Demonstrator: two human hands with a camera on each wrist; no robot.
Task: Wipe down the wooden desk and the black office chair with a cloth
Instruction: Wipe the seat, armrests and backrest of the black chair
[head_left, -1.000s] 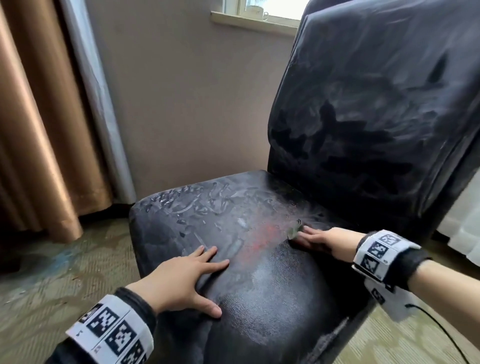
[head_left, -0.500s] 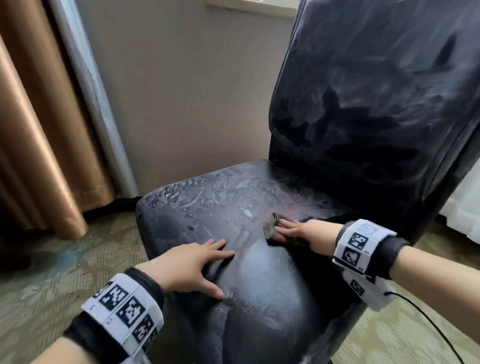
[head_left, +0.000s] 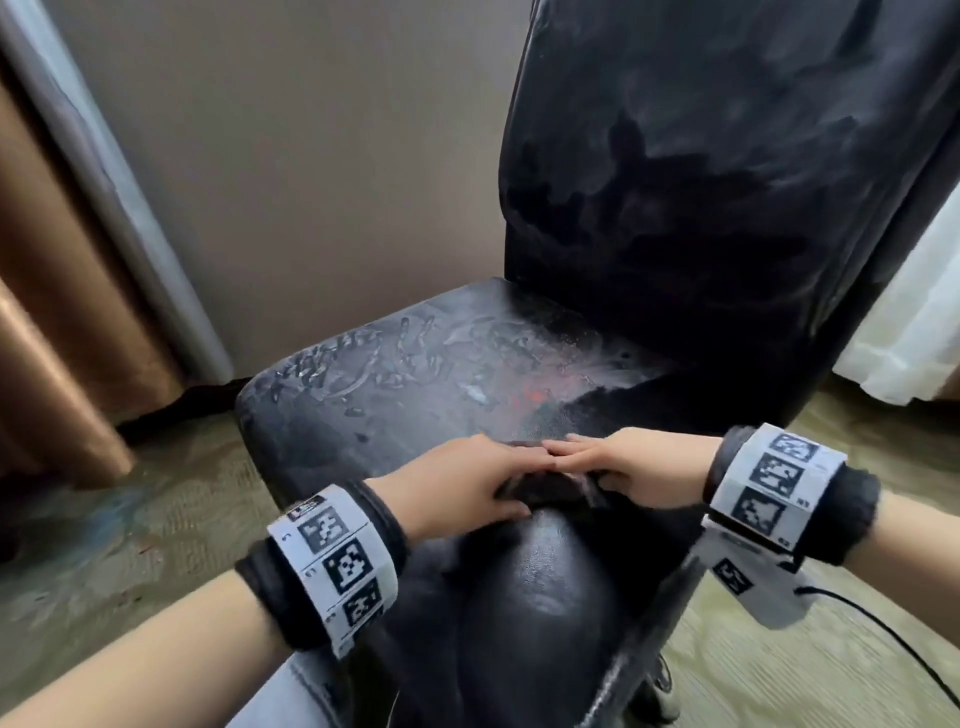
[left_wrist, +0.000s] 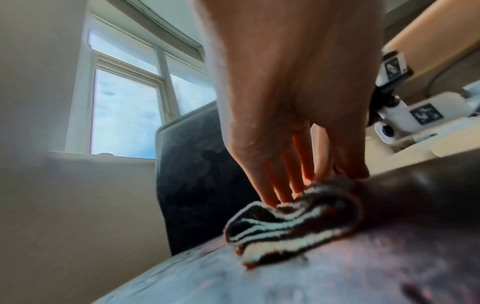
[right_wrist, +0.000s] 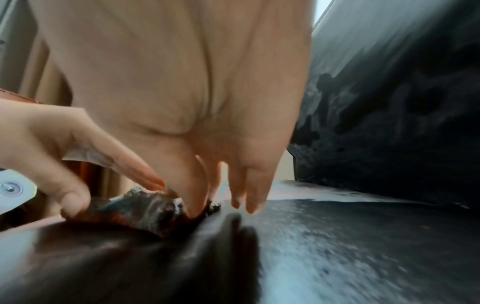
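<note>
— Two hands are seen on the seat of the black leather office chair (head_left: 545, 577), near its front edge. What is held between them?

— A small crumpled cloth, dark with pale stripes (left_wrist: 293, 222), is pressed onto the seat there. It is bunched into folds and lies under the fingertips of both hands.

— How is the left hand (head_left: 457, 486) placed?

— It is laid over the cloth's left side, with its fingers (left_wrist: 272, 181) reaching down onto the folds and its thumb set against the cloth's near side, so the cloth is gripped lightly.

— And the right hand (head_left: 628, 470)?

— It is brought in from the right, fingertips touching those of the left. Its thumb and forefinger are dug into the cloth's right side, while the outer fingers (right_wrist: 255, 185) are stretched past it and just touch the seat.

— What is shown of the seat surface?

— Towards the back edge it is covered with wet, soapy streaks and a faint reddish patch; the rounded front part is seen smooth and glossy. The tall black backrest (head_left: 727, 156) is smeared with a greyish film.

— What else is shown around the chair?

— A brown curtain (head_left: 47, 312) is hung at the left, a plain beige wall (head_left: 311, 156) is seen behind, a white sheer curtain (head_left: 914, 332) at the right, and patterned carpet (head_left: 104, 519) underneath.
</note>
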